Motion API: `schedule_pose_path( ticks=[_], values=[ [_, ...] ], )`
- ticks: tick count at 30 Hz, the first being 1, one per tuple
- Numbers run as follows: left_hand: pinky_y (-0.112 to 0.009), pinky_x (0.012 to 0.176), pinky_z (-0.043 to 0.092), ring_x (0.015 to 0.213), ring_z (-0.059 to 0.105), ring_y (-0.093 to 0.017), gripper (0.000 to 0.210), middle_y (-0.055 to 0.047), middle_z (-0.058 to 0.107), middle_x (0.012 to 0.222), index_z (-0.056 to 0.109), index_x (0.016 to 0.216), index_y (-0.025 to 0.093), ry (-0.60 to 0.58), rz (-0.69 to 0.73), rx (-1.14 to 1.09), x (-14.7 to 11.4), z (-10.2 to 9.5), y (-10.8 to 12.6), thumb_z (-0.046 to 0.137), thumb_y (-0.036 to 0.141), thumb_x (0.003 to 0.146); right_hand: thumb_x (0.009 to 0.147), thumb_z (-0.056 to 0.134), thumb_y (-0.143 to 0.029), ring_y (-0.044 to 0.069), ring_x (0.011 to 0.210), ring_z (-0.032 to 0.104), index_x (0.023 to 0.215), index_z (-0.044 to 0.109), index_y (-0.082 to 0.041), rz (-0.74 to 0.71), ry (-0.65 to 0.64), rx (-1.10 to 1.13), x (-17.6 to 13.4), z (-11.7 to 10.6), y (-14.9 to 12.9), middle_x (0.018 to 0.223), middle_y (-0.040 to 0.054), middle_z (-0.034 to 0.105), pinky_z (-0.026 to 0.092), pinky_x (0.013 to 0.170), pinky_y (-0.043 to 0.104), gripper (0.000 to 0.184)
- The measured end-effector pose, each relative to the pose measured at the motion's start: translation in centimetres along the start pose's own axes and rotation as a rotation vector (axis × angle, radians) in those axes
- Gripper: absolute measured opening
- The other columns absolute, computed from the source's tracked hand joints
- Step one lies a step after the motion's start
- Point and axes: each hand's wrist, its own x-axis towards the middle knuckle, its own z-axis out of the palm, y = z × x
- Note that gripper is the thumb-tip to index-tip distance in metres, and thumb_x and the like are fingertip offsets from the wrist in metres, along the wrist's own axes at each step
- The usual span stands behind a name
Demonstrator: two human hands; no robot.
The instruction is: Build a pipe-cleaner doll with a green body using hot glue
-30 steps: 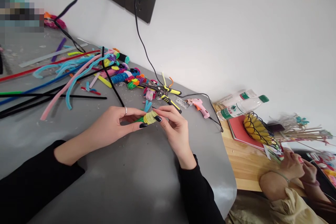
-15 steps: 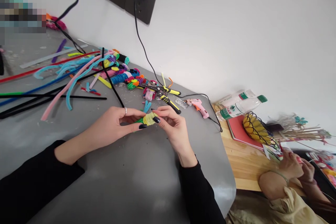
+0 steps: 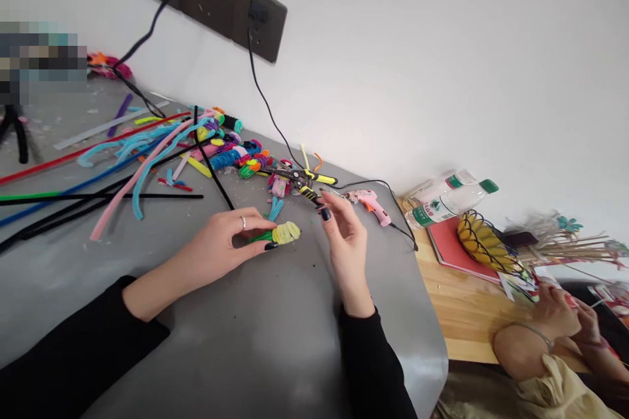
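My left hand (image 3: 221, 245), a ring on one finger, pinches a pipe-cleaner piece (image 3: 285, 233) by its green part. Its coiled, pale yellow end points right, past my fingertips. To the right, apart from the piece, my right hand (image 3: 346, 249) is raised with thumb and forefinger slightly apart. I see nothing held between them. Just behind those fingertips lie pliers (image 3: 322, 179) with yellow and black handles, partly covered by my fingers. A pink glue gun (image 3: 369, 203) rests beyond my right hand.
Loose pipe cleaners (image 3: 147, 150) and bundled colourful ones (image 3: 230, 156) spread over the grey table (image 3: 236, 366). Black cords run from a wall socket panel (image 3: 221, 3). At right, plastic bottles (image 3: 445, 206) and a yellow basket (image 3: 484, 242) stand near another person's hands (image 3: 560, 314).
My right hand has let go of the yellow coil and moved right and slightly up. My left hand keeps holding the piece. The camera view has shifted a little.
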Motion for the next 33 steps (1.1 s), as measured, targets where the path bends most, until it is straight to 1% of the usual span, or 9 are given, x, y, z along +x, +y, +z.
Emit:
schedule_pose_path(
  ticks=[4,7,9,12,15,18,21,26,33],
  values=[
    [-0.035,0.091,0.059,0.097,0.071,-0.025,0.032,-0.007,0.079,0.101,0.082,0.107,0.025,0.025,0.166,0.174,-0.2,1.1,-0.5,0.056,0.042,0.097,0.093,0.071,-0.044,0.02,0.107,0.069,0.114,0.075,-0.02,0.046,0.279,-0.009,0.5,-0.9,1.2,0.117,0.0094,0.074,0.055,0.097,0.036,0.032],
    [-0.041,0.094,0.057,0.1,0.068,-0.027,0.027,-0.009,0.079,0.104,0.081,0.103,0.025,0.091,0.258,0.278,-0.3,1.1,-0.4,0.057,0.038,0.099,0.091,0.07,-0.049,0.021,0.102,0.07,0.112,0.074,-0.018,0.089,0.358,-0.007,0.9,-1.2,2.1,0.116,0.0104,0.074,0.056,0.092,0.036,0.037],
    [-0.042,0.094,0.056,0.099,0.069,-0.027,0.026,-0.009,0.08,0.107,0.079,0.104,0.025,0.202,0.268,0.373,-0.3,-0.1,-0.1,0.056,0.037,0.101,0.091,0.069,-0.053,0.02,0.097,0.069,0.11,0.073,-0.017,0.092,0.405,-0.018,1.1,-1.2,2.4,0.114,0.0109,0.074,0.057,0.086,0.035,0.041],
    [-0.045,0.097,0.054,0.103,0.07,-0.03,0.029,-0.009,0.08,0.106,0.077,0.106,0.024,0.447,0.15,0.584,-0.1,-4.7,-0.1,0.051,0.036,0.103,0.091,0.068,-0.053,0.017,0.085,0.066,0.108,0.072,-0.017,0.076,0.483,-0.016,1.4,-1.4,2.5,0.108,0.0096,0.073,0.055,0.079,0.034,0.04],
    [-0.053,0.097,0.053,0.104,0.068,-0.037,0.044,-0.019,0.077,0.114,0.073,0.117,0.011,0.585,-0.192,0.848,-0.1,-11.3,-1.3,0.04,0.037,0.103,0.091,0.067,-0.049,0.015,0.076,0.062,0.11,0.07,-0.018,0.069,0.545,0.022,1.5,-1.6,2.6,0.097,0.0057,0.071,0.053,0.075,0.033,0.037],
    [-0.049,0.083,0.055,0.088,0.064,-0.036,0.051,-0.021,0.073,0.102,0.072,0.119,0.004,0.524,-0.457,1.04,-0.1,-17.0,-3.2,0.034,0.035,0.101,0.089,0.068,-0.047,0.015,0.072,0.059,0.11,0.068,-0.018,0.073,0.569,0.073,1.5,-1.7,2.9,0.089,0.0027,0.068,0.052,0.073,0.033,0.036],
    [-0.039,0.065,0.048,0.067,0.049,-0.028,0.039,-0.011,0.058,0.078,0.074,0.092,0.015,0.379,-0.536,1.077,0.1,-19.9,-4.9,0.044,0.04,0.096,0.087,0.069,-0.045,0.015,0.069,0.059,0.11,0.066,-0.018,0.095,0.572,0.12,1.6,-1.6,3.3,0.087,0.0024,0.068,0.052,0.071,0.033,0.036],
    [-0.029,0.058,0.027,0.056,0.031,-0.02,0.023,0.001,0.034,0.063,0.052,0.062,0.023,0.45,-0.413,0.939,0.6,-20.4,-6.5,0.059,0.033,0.081,0.087,0.067,-0.043,0.015,0.068,0.059,0.109,0.065,-0.018,0.111,0.563,0.124,1.7,-1.7,3.7,0.088,0.0031,0.069,0.051,0.069,0.032,0.033],
    [-0.031,0.059,0.022,0.051,0.031,-0.022,0.023,0.005,0.029,0.053,0.038,0.068,0.027,0.603,-0.473,0.738,0.4,-20.3,-4.4,0.059,0.031,0.075,0.09,0.061,-0.04,0.015,0.068,0.059,0.109,0.063,-0.019,0.099,0.52,0.065,1.5,-1.5,4.2,0.088,0.0036,0.069,0.051,0.068,0.032,0.029]
  ],
)
